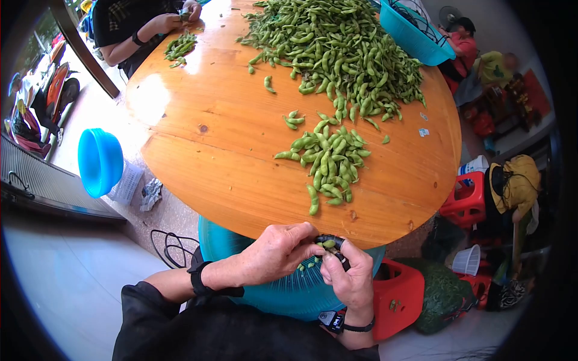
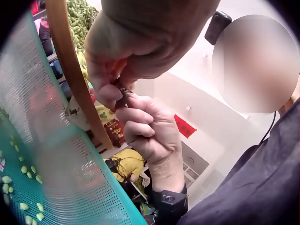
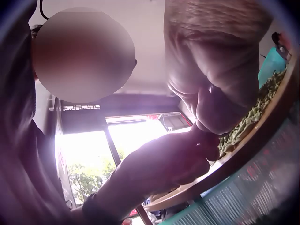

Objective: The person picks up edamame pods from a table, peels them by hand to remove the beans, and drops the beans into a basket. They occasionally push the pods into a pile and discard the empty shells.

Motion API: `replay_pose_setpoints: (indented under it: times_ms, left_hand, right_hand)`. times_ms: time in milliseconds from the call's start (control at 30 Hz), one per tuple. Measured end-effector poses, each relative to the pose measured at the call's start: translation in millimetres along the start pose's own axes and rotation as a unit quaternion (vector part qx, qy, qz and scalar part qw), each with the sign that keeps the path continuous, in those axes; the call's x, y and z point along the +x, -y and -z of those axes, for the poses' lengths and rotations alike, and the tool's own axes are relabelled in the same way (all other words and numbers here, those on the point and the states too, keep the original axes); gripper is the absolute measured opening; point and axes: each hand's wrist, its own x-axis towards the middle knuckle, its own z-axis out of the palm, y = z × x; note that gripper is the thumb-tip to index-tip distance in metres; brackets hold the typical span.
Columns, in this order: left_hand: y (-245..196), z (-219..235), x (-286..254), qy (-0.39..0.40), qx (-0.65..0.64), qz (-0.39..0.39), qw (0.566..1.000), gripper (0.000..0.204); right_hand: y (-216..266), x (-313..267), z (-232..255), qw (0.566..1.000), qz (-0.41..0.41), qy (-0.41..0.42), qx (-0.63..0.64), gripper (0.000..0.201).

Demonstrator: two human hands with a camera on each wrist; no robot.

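Note:
Over a teal basket (image 1: 226, 240), below the table's near edge, my two hands meet around a green soybean pod (image 1: 329, 243). The left hand (image 1: 274, 256) reaches in from the left, its thumb and finger pinching at the pod's near end. With curled fingers the right hand (image 1: 352, 277) grips the pod; black wrapping (image 1: 344, 263) covers some of its fingers. Much of the pod is hidden by fingertips. Several loose shelled beans (image 2: 40, 207) lie in the basket. A small heap of pods (image 1: 328, 159) is on the table just ahead.
A large pile of pods (image 1: 337, 48) covers the far part of the wooden table (image 1: 223, 156), beside a teal basin (image 1: 415, 36). Across the table another person's hands (image 1: 168, 24) work near some pods. A red stool (image 1: 397, 301) stands at right, blue basins (image 1: 99, 162) at left.

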Motion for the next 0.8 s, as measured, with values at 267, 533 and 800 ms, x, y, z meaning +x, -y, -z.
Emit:
replay_pose_setpoints:
  times_ms: [267, 533, 800]
  left_hand:
    - [-12, 8, -1, 0.076, -0.109, 0.183, 0.974, 0.025]
    - [-1, 2, -4, 0.09, -0.325, 0.246, 0.909, 0.03]
    - [-2, -16, -10, 0.006, -0.408, 0.278, 0.87, 0.031]
  right_hand:
    - [-10, -1, -14, 0.981, 0.075, -0.071, -0.161, 0.008]
    - [-16, -8, -31, 0.894, 0.233, -0.152, -0.352, 0.016]
    - [-21, -10, -39, 0.832, 0.311, -0.183, -0.421, 0.014]
